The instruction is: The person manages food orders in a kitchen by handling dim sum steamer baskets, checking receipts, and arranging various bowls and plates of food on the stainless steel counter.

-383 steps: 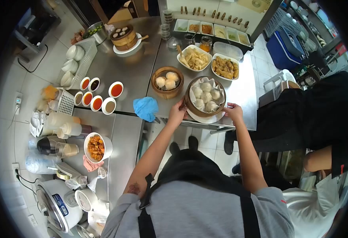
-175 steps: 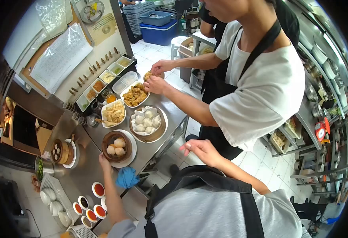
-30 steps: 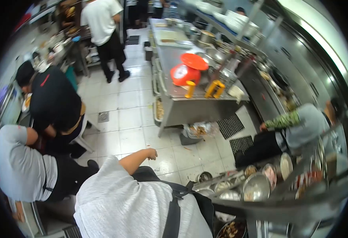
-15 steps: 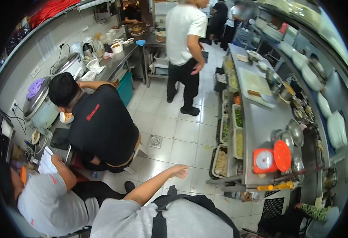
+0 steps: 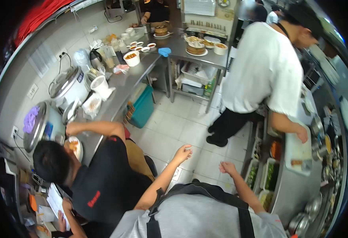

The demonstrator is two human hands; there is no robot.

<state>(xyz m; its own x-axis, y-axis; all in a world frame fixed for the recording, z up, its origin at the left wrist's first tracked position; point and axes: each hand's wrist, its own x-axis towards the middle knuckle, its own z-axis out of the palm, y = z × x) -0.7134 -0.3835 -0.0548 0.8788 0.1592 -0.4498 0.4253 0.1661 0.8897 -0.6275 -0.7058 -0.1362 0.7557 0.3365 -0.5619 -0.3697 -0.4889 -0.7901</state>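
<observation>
My left hand (image 5: pixel 182 154) is held out over the tiled floor, its fingers loosely bent and apart, with nothing in it. Right of it, my right hand (image 5: pixel 227 167) hangs above the floor beside the counter with the vegetable tubs; its fingers are curled in and I see nothing held. Neither hand touches anything. Farther ahead, a metal table (image 5: pixel 213 58) bears a bamboo steamer (image 5: pixel 196 50) on a plate, a white tub (image 5: pixel 220 48) and a blue cloth (image 5: pixel 164 52) at its left corner.
A seated person in black (image 5: pixel 110 186) is close on my left, eating. Another person in white (image 5: pixel 261 67) leans over the right counter (image 5: pixel 289 198), near a cutting board (image 5: pixel 299 150). A teal bin (image 5: pixel 141 108) stands under the left counter. Rice cookers (image 5: pixel 69 89) line the wall.
The view has turned left toward the sauce bowls and steamer table. My right hand has come into sight. The person in white has moved to the right counter and bends over it.
</observation>
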